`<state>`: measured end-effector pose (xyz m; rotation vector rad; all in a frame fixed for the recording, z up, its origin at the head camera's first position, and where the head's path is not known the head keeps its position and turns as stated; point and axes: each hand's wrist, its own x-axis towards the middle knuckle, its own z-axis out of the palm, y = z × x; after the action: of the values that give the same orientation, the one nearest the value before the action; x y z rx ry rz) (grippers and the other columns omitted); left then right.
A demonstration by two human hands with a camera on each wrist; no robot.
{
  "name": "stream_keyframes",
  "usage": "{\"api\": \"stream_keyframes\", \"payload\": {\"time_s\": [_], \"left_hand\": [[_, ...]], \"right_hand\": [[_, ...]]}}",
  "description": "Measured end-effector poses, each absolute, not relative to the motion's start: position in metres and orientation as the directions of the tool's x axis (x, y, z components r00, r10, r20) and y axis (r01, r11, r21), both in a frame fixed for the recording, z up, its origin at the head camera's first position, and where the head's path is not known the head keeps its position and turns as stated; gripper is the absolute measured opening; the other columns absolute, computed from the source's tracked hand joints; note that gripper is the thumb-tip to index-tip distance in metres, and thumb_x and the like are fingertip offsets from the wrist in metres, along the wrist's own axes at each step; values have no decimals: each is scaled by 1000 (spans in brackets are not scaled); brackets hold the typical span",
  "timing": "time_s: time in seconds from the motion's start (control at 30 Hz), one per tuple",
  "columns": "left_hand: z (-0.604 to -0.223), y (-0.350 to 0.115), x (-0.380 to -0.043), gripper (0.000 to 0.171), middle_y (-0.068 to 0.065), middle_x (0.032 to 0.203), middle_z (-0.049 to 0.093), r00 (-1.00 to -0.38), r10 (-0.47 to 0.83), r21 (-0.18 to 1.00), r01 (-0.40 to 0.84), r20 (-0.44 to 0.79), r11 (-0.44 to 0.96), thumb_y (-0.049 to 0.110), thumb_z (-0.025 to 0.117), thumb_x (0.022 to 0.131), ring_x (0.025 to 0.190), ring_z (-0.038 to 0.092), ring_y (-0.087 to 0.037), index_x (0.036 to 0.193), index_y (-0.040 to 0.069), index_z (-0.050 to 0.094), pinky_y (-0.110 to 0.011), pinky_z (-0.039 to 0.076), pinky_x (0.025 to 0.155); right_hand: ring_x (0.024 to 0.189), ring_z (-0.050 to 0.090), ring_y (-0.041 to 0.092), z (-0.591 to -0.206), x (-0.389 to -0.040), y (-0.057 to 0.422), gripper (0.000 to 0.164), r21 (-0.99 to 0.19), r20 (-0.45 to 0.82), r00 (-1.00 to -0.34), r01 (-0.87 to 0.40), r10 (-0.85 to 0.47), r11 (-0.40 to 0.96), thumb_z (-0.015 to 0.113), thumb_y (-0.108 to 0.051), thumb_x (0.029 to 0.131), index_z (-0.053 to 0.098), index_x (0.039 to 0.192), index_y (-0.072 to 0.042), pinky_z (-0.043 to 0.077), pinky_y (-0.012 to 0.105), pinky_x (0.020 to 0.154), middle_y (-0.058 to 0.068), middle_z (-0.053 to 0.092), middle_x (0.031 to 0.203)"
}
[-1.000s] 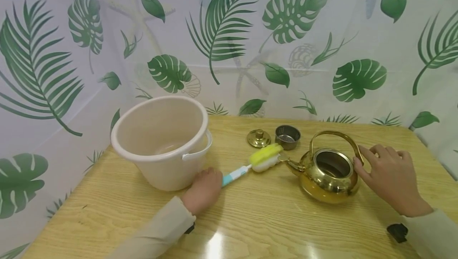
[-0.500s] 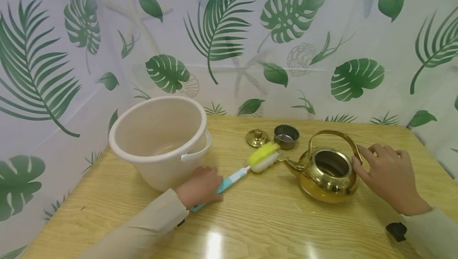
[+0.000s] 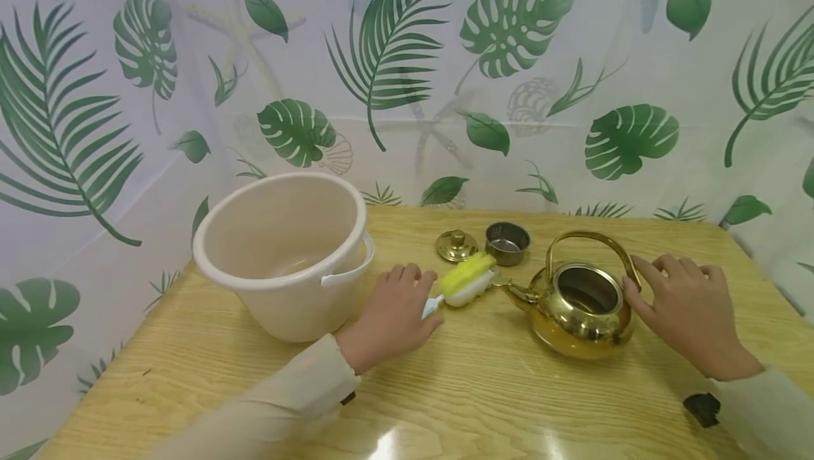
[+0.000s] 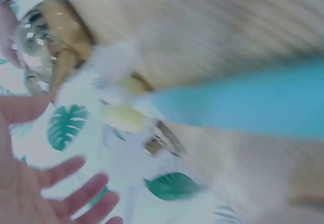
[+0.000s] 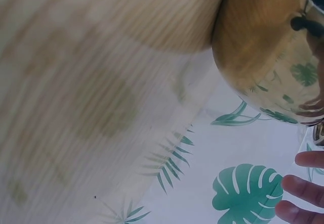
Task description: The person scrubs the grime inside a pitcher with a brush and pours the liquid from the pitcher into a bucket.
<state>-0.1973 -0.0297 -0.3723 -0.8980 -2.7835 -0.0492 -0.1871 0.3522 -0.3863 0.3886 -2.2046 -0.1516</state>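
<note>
In the head view my left hand (image 3: 397,311) lies over the handle of a sponge bottle brush (image 3: 469,278), which has a yellow and white head. Its fingers are spread in the left wrist view, and the blue brush handle (image 4: 243,102) runs beside them, outside their grasp. With thumb and index finger, my right hand (image 3: 689,311) pinches the right base of the raised handle on a shiny gold kettle (image 3: 581,333). This kettle stands lidless on the table, its spout pointing left at the brush head. The right hand's other fingers extend past the handle.
A large pale bucket (image 3: 292,308) with a white handle stands at left, close beside my left forearm. Behind the brush are a gold lid (image 3: 456,245) and a metal strainer cup (image 3: 507,242). A leaf-patterned curtain (image 3: 407,163) borders the wooden table (image 3: 483,396) at the back.
My left hand has let go of the brush handle's end and moved up and right along it, toward the brush head. Brush, kettle and right hand stay almost in place.
</note>
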Motion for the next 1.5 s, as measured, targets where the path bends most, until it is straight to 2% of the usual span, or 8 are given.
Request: {"api": "stream_keyframes", "payload": {"time_s": [0.27, 0.43, 0.57, 0.67, 0.93, 1.07, 1.27, 1.5], "left_hand": [[-357, 14, -192, 61, -14, 131, 46, -812, 520, 174, 570, 265, 803, 45, 53, 91, 117, 47, -30, 138, 10, 37, -38, 51, 81], [-353, 41, -191, 67, -17, 146, 34, -841, 508, 232, 541, 187, 809, 47, 48, 94, 132, 38, -36, 147, 16, 23, -41, 50, 90], [-351, 63, -188, 71, -14, 153, 25, -837, 522, 247, 547, 162, 800, 49, 45, 95, 135, 35, -35, 151, 18, 13, -40, 45, 100], [-351, 76, -185, 73, -13, 155, 21, -826, 535, 251, 564, 179, 787, 49, 43, 95, 135, 36, -34, 152, 17, 9, -39, 44, 101], [-356, 102, -183, 77, -10, 157, 17, -840, 514, 277, 542, 173, 793, 52, 39, 96, 135, 35, -37, 152, 13, 4, -38, 49, 95], [-360, 110, -184, 78, -10, 156, 21, -861, 488, 284, 509, 145, 813, 52, 40, 95, 133, 38, -37, 152, 14, 4, -36, 53, 86], [-368, 124, -188, 77, -9, 153, 27, -874, 460, 269, 486, 157, 832, 54, 41, 93, 127, 45, -30, 151, 13, 11, -31, 53, 74], [-371, 133, -191, 74, -9, 151, 32, -893, 426, 219, 449, 144, 866, 54, 39, 94, 124, 48, -25, 150, 10, 16, -27, 53, 73]], "right_hand": [[63, 58, 39, -386, -188, 352, 64, 238, 739, -595, -209, -316, 949, 22, -50, 94, 65, 105, -3, 40, 50, 53, 22, 64, 76], [61, 57, 38, -386, -188, 352, 68, 221, 723, -621, -207, -303, 953, 19, -52, 94, 63, 106, -2, 39, 49, 53, 22, 64, 76], [60, 57, 37, -386, -188, 352, 74, 207, 707, -645, -202, -289, 957, 14, -55, 94, 63, 107, -1, 39, 49, 54, 22, 64, 77], [61, 58, 37, -385, -187, 353, 75, 200, 695, -662, -198, -281, 960, 14, -56, 95, 63, 109, -1, 40, 50, 55, 23, 65, 79], [67, 60, 38, -384, -185, 353, 47, 157, 630, -736, -189, -246, 969, 44, -41, 91, 60, 113, -2, 42, 52, 60, 23, 66, 84], [71, 61, 40, -385, -183, 353, 41, 126, 569, -791, -182, -222, 975, 55, -32, 88, 59, 114, -1, 44, 54, 61, 25, 66, 88], [72, 62, 41, -386, -181, 353, 42, 119, 521, -825, -183, -218, 976, 59, -30, 87, 61, 111, 6, 45, 57, 62, 28, 65, 90], [63, 61, 36, -386, -180, 352, 39, 127, 509, -829, -195, -233, 973, 60, -32, 87, 63, 95, 7, 45, 55, 57, 24, 65, 80]]}}
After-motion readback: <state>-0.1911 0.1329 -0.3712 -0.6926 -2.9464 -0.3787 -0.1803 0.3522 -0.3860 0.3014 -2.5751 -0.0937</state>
